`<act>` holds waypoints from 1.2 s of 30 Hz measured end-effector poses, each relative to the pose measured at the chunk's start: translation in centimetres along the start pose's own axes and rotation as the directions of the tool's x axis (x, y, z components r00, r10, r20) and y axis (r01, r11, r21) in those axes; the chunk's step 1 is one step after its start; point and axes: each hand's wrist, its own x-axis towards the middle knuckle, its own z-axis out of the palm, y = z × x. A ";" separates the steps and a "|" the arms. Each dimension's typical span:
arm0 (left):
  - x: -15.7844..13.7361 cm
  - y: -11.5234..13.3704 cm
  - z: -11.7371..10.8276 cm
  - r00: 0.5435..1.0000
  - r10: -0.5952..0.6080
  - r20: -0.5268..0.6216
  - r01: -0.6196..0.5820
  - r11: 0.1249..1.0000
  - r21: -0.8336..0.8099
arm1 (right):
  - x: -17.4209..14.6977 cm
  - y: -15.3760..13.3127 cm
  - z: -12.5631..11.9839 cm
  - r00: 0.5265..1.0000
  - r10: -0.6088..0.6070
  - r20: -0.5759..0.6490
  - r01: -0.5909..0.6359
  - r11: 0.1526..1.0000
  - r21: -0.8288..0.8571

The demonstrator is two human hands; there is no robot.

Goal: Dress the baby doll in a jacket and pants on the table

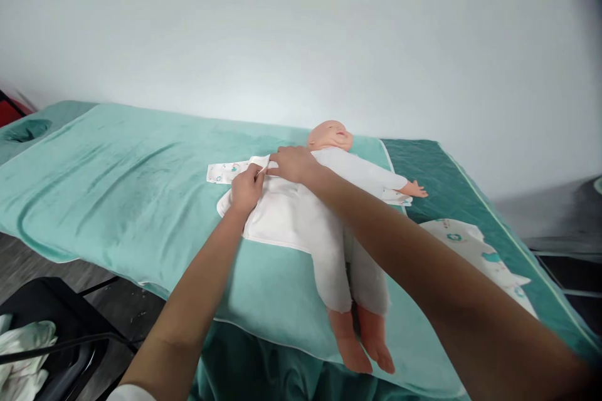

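A baby doll point(329, 247) in white cloth lies on its back, head toward the wall and bare feet toward me. On its left side in my view, a white baby shirt point(277, 216) is spread out, its printed sleeve point(223, 172) reaching left. My left hand point(248, 188) pinches the shirt near the base of that sleeve. Close beside it, my right hand point(295, 164) is closed on the same cloth, next to the doll's shoulder. Another printed piece of the garment shows under the doll's outstretched arm point(383, 180). My right forearm covers part of the doll's body.
A light green towel point(117, 182) covers the bed, with darker green cover point(414, 160) at the right. Printed white clothing point(470, 244) lies there, partly behind my right forearm. A black chair point(56, 307) holding cloth stands at lower left. The white wall point(235, 50) borders the far side.
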 end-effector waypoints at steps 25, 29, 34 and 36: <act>-0.8 0.0 -0.5 0.951 -0.154 -0.268 0.244 0.907 0.343 | -17.6 8.9 7.9 0.495 0.847 -0.196 -0.346 0.399 0.849; -2.1 0.8 -1.2 0.944 -0.269 -0.191 0.322 0.875 0.361 | -17.5 8.7 7.8 0.544 0.829 -0.127 -0.236 0.297 0.925; -3.0 1.4 -1.3 0.990 -0.103 -0.098 0.129 0.943 0.306 | -16.9 8.4 7.5 0.596 0.802 -0.051 -0.149 0.173 0.974; -3.1 1.7 -1.1 0.996 -0.034 -0.081 0.051 0.974 0.221 | -16.7 8.1 7.2 0.621 0.783 -0.025 -0.092 0.105 0.990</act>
